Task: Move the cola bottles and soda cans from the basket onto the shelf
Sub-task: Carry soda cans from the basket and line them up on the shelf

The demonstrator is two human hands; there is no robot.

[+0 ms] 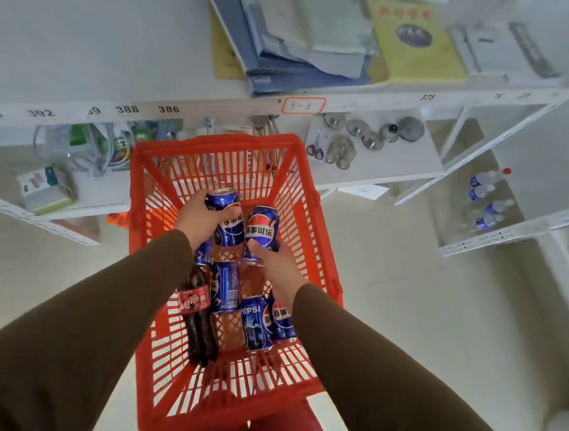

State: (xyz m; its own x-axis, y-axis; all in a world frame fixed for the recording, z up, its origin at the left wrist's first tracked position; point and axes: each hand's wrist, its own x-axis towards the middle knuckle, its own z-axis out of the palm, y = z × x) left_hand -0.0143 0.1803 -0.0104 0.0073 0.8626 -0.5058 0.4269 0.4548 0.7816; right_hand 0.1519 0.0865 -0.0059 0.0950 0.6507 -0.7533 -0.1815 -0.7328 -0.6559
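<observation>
Shelf, left part: a white metal shelving unit [372, 101] is seen ahead of the basket, its front edge marked with handwritten numbers and a red-bordered paper label [303, 105].
Cola bottle: a dark plastic cola bottle with a red label [197, 314] is laid lengthwise along the basket's left side, partly covered by the left sleeve.
Left hand: the left hand [200, 216] is closed over the upper blue soda can [227, 220] inside the basket; the can is gripped from the left, thumb across its side.
Basket: a red plastic slatted shopping basket [220, 142] is positioned below the shelf edge, between both arms.
Loose cans: three more blue soda cans [256, 324] are left on the basket floor, just beside the bottle.
Right hand: the right hand [277, 266] is clenched around a second blue can with a red-white-blue emblem [263, 230], held upright by its lower end.
Shelf, right part: clear water bottles with blue labels [487, 202] are stored on a lower tier.
</observation>
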